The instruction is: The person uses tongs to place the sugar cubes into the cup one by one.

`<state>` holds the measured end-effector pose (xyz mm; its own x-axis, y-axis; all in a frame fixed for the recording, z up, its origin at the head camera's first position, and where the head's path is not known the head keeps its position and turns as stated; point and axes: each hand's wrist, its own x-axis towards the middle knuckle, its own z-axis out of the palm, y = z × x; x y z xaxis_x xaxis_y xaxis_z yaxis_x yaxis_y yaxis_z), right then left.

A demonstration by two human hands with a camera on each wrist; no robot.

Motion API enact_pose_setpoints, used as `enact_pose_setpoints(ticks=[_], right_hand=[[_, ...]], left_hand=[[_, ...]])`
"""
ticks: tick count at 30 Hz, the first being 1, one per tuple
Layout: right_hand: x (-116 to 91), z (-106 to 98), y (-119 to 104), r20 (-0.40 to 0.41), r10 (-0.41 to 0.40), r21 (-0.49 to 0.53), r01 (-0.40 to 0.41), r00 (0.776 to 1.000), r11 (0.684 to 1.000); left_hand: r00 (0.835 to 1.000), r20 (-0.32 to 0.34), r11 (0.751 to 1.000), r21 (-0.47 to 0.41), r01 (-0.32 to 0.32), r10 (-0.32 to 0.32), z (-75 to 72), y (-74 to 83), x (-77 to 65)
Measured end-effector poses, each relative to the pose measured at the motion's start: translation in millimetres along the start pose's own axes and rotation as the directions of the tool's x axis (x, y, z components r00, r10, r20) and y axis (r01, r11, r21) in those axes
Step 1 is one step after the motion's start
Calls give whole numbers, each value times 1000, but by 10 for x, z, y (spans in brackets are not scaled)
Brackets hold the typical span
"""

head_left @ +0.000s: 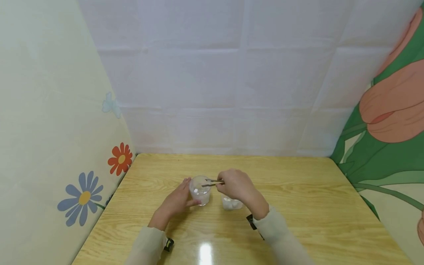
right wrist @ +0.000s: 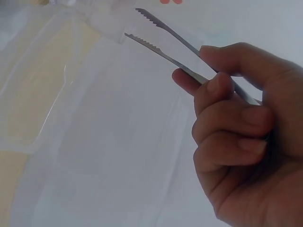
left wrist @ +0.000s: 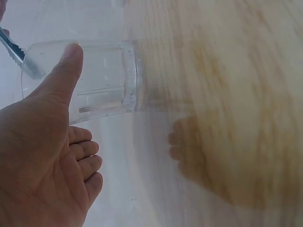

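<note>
My left hand steadies a clear plastic cup on the table, thumb across its near side and fingers round the back; the left wrist view shows the thumb lying along the wall. My right hand grips metal tweezers with serrated tips. Those tips stand apart, with nothing visible between them, and reach over the mouth of that cup. Below the right hand, a second clear cup holds several white pieces and is partly covered by the hand. Small white bits show inside the left cup too.
Both cups stand close together on a wood-grain table. A pale cloth wall rises behind its far edge. Flower-printed panels flank the sides. Dark wrist straps show under the sleeves.
</note>
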<state>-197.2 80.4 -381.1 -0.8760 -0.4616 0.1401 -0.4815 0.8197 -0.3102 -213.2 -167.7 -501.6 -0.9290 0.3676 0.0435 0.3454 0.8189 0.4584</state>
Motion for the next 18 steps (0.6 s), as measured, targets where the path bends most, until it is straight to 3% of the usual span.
enact_pose_setpoints(ticks=[7, 18], right_hand=[[-72, -59, 147, -8, 61, 47, -60, 998, 997], [-233, -172, 441, -29, 90, 85, -87, 996, 993]], left_hand=[[1000, 7, 1000, -11, 2, -2, -12, 9, -22], [1000, 0, 1000, -9, 11, -11, -21, 5, -28]])
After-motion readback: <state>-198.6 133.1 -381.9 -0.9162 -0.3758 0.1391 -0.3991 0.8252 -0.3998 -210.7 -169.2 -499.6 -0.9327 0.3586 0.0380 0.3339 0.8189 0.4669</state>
